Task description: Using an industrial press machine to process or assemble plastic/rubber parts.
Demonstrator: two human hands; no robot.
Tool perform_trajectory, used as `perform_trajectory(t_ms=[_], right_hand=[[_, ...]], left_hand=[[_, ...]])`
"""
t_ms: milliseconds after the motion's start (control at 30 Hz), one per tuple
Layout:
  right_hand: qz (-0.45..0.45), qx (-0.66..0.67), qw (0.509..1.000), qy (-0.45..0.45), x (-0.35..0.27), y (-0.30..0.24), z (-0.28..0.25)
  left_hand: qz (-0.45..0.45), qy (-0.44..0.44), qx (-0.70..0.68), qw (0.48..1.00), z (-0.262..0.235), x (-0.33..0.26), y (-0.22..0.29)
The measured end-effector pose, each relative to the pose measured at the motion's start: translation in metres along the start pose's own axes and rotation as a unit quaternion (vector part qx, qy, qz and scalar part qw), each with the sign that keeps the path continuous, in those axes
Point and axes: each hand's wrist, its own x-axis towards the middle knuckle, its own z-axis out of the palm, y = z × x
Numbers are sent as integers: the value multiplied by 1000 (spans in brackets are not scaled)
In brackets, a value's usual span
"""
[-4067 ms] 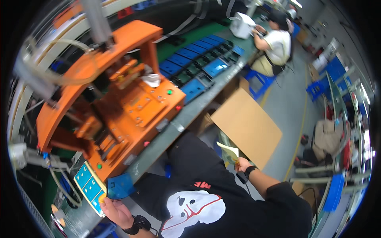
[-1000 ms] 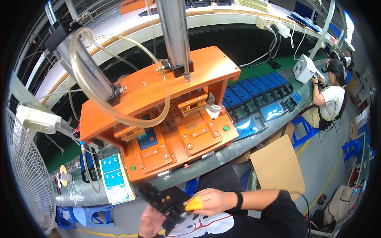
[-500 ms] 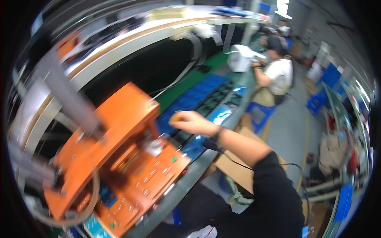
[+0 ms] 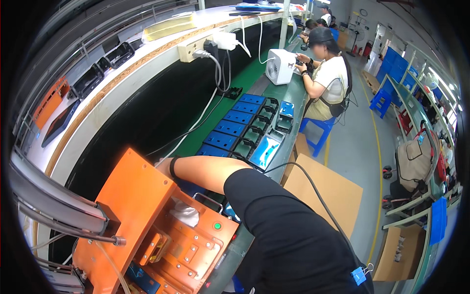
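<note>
My right arm reaches across to the far side of an orange press machine (image 4: pixel 134 183). A black band circles the wrist, and only a sliver of my right hand (image 4: pixel 163 163) shows past it. The machine's top edge hides its fingers, so whatever they hold or touch is out of sight. Inside the machine lies a crumpled white cloth or bag (image 4: pixel 185 213), near a green button (image 4: pixel 218 226) on the orange base. A dark blue part (image 4: pixel 143 280) sits low in the machine. My left hand is not in view.
Rows of blue panels (image 4: pixel 230 128) and black plastic frames (image 4: pixel 250 138) line the bench beyond my arm. A white fan (image 4: pixel 281 67) stands before a seated co-worker (image 4: pixel 329 78). A power strip (image 4: pixel 192 51) is fixed to the shelf edge. An open cardboard box (image 4: pixel 323 188) stands at right.
My right hand has moved left and away, from above the blue panels to behind the orange machine. It pinched a small yellowish thing before; now its fingers are hidden. The view has shifted and sharpened.
</note>
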Motion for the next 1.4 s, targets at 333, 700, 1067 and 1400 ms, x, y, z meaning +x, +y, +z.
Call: perform_trajectory(t_ms=[333,700,1067,1400], right_hand=[[86,12,989,119,-119,58,11],[77,97,943,310,-286,-21,-55],[234,143,894,354,-443,-119,-24],[332,209,838,380,-486,-222,-17]], left_hand=[[248,93,-64,962,-45,-55,-84],[262,513,125,808,-276,-52,-65],[85,607,329,719,-451,82,32],[209,674,353,614,-446,62,-11]])
